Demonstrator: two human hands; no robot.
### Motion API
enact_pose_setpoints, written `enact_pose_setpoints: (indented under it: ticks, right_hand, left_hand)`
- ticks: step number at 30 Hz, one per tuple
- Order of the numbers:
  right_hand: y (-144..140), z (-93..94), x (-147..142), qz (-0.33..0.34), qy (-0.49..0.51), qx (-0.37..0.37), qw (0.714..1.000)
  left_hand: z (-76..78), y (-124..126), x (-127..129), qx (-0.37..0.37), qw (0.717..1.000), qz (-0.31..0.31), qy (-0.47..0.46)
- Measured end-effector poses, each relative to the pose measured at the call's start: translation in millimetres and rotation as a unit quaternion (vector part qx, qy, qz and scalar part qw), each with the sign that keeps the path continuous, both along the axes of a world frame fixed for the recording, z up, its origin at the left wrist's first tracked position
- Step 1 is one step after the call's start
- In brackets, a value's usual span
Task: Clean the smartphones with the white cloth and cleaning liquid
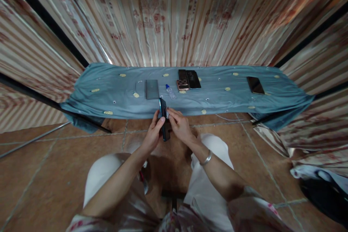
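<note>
Blue cloth [108,96] carries phones [189,79], bottle [170,92], glass pane [151,89].

The phone [164,125] is dark, slim and glossy with a bluish edge; it stands on edge, nearly upright, its top tilted slightly away; it sits between the two grips, the left grip [153,132] clasping one side, the right grip [178,125] pinching its upper end.

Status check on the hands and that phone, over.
Left hand and right hand both grip the dark phone, held edge-up. Small bottle and other phones lie apart on the blue cloth. Nothing obstructing.
</note>
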State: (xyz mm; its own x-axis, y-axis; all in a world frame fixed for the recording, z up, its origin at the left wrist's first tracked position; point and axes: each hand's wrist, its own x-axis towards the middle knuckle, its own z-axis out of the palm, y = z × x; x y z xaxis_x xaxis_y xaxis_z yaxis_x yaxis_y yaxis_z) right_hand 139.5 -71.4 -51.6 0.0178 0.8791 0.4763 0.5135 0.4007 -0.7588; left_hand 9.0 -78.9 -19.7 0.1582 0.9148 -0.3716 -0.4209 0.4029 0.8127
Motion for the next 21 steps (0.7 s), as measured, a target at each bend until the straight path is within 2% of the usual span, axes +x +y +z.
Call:
enact_pose_setpoints:
  ticks: [12, 21]
  right_hand:
    - [-12, 4.9, -10, 0.034, -0.019, 0.021, 0.999]
    - [-8, 8.0, -6, 0.011, -0.021, 0.037, 0.999]
  left_hand:
    - [-7.9, 10, -4, 0.037, 0.999, 0.017, -0.023]
    - [-5.1, 0, 3, 0.052, 0.998, -0.025, -0.020]
